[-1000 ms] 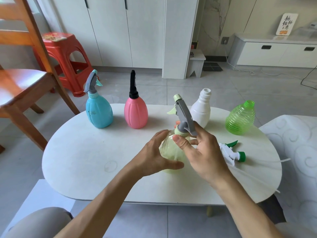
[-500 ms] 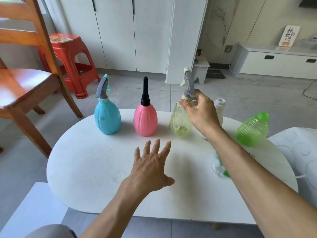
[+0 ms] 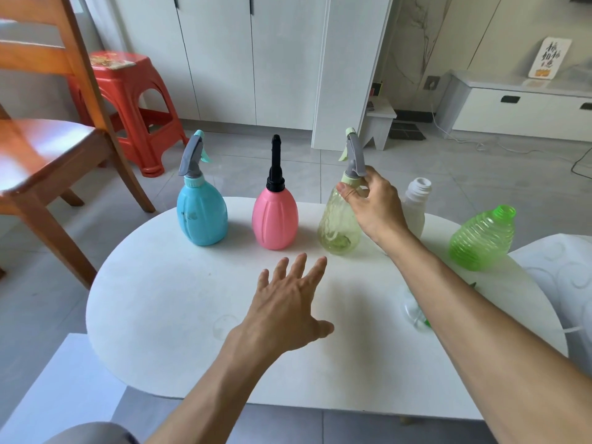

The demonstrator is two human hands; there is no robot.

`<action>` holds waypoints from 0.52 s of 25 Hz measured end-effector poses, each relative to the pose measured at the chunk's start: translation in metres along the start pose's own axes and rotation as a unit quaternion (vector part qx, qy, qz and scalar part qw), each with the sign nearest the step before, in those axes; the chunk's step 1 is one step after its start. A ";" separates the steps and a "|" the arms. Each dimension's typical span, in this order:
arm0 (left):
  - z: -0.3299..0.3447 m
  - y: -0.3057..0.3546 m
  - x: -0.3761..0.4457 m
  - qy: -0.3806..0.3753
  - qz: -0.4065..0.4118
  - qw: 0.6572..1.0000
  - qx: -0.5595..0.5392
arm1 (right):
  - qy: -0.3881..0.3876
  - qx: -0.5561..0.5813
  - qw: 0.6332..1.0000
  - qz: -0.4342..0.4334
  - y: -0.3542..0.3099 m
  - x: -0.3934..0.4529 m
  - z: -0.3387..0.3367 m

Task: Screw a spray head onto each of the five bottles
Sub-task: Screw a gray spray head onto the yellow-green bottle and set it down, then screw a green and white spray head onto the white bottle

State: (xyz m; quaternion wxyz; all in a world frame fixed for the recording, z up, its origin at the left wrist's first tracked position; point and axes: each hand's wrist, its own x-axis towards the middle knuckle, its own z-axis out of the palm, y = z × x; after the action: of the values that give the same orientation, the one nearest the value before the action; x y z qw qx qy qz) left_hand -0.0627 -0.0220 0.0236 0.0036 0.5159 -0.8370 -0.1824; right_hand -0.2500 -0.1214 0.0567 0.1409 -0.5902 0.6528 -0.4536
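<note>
Five bottles stand in a row at the back of the white oval table [image 3: 160, 315]. The blue bottle [image 3: 202, 213] carries a grey spray head. The pink bottle [image 3: 275, 219] has a black nozzle. On the pale yellow bottle [image 3: 336, 225] sits a grey spray head [image 3: 354, 155], and my right hand [image 3: 374, 203] grips the bottle at its neck. The white bottle [image 3: 416, 206] and green ribbed bottle [image 3: 480, 235] have bare necks. My left hand [image 3: 288, 302] hovers over the table's middle, fingers spread, holding nothing. A loose spray head [image 3: 416, 315] lies mostly hidden under my right forearm.
A wooden chair [image 3: 41, 149] stands at the left, with a red plastic stool [image 3: 128, 100] behind it. A white patterned cushion [image 3: 563, 270] borders the table's right end. White cabinets line the back wall.
My right hand carried the yellow bottle with its spray head from the table's middle to the back row beside the pink bottle. My left hand let go and now hovers open.
</note>
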 end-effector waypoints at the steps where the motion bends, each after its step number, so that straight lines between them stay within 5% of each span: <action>1: -0.001 0.001 0.000 0.005 0.004 1.000 0.000 | 0.000 -0.003 1.000 0.003 0.001 0.001 0.001; 9: 0.001 0.013 0.001 0.006 0.054 0.998 -0.019 | -0.025 0.046 0.997 0.062 -0.004 -0.009 -0.007; 13: 0.002 0.014 0.003 0.032 0.069 0.996 -0.044 | 0.137 0.101 0.985 -0.008 -0.015 -0.049 -0.042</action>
State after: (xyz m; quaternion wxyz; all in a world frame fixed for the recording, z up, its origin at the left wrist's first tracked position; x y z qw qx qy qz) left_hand -0.0766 -0.0187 0.0258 0.0656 0.4618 -0.8613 -0.2014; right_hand -0.2581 -0.0581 0.0737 0.1056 -0.5107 0.6120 -0.5946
